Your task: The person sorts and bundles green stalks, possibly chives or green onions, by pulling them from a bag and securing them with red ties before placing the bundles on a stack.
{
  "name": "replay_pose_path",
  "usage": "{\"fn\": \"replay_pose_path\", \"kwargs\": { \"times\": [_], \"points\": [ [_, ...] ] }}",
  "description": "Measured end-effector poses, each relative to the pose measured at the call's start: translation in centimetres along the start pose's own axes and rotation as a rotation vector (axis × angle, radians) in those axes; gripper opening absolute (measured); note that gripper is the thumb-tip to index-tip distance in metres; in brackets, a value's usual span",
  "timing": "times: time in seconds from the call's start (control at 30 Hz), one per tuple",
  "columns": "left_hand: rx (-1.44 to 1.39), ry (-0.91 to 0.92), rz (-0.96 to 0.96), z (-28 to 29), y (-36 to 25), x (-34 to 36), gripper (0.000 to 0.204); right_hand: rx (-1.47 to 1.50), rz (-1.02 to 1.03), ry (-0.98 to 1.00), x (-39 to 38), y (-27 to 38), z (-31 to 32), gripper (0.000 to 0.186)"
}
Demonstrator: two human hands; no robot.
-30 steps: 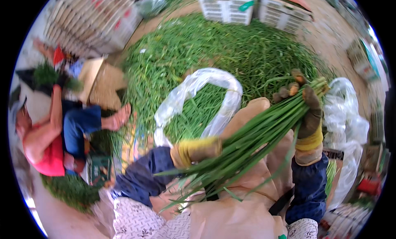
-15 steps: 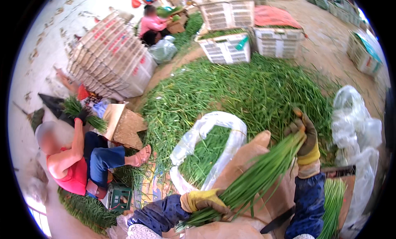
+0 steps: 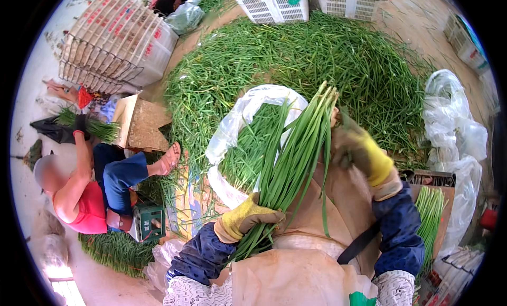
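Observation:
My left hand (image 3: 249,219), in a yellow and dark glove, is closed round the lower, leafy part of a bunch of chives (image 3: 296,153). The bunch slants up and away, its pale stem ends at the top and some leaf tips drooping. Just right of the stems is my right hand (image 3: 364,154), in a similar glove; motion smears its fingers, so its grip is unclear. Behind the bunch lies an open clear plastic bag (image 3: 219,142) with loose green leaves in it. Brown cardboard-coloured sheeting (image 3: 343,200) spreads below my hands.
Loose greens (image 3: 296,52) cover the floor ahead. Trimmed chives (image 3: 429,211) lie at right, beside crumpled clear plastic (image 3: 449,121). On the left a seated person (image 3: 84,200) holds a bunch near a cardboard box (image 3: 145,124). White crates (image 3: 272,7) stand at the back.
The view has tipped downward. The chives have swung from slanting right to more upright, still in my left hand. My right hand has come off the stem ends and blurs beside them.

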State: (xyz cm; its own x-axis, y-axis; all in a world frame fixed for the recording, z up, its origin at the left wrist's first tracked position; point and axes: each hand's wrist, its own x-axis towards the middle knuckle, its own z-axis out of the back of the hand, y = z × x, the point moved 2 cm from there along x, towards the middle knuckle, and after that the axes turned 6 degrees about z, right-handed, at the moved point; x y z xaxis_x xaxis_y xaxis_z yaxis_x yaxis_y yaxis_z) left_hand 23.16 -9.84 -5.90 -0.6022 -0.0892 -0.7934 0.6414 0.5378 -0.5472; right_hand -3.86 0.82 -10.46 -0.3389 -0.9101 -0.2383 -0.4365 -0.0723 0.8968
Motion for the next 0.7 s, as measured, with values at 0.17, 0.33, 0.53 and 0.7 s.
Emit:
{"fn": "replay_pose_path", "kwargs": {
  "times": [0.17, 0.33, 0.53, 0.7],
  "points": [
    [0.128, 0.023, -0.067, -0.1, 0.7, -0.7, 0.041, 0.003, -0.073, -0.022, -0.9, 1.4, -1.1, 0.037],
    [0.073, 0.106, 0.009, 0.7, 2.3, -1.6, 0.04, 0.164, 0.033, -0.133, -1.9, 1.9, 0.0, 0.013],
    [0.195, 0.041, -0.017, 0.0, 2.4, -1.7, 0.041, 0.584, 0.524, 0.023, -1.7, 2.0, 6.9, 0.022],
    [0.346, 0.029, 0.125, 0.1, 1.0, -2.9, 0.04, 0.578, 0.489, 0.129, -1.8, 6.9, 14.8, 0.03]
  ]
}}
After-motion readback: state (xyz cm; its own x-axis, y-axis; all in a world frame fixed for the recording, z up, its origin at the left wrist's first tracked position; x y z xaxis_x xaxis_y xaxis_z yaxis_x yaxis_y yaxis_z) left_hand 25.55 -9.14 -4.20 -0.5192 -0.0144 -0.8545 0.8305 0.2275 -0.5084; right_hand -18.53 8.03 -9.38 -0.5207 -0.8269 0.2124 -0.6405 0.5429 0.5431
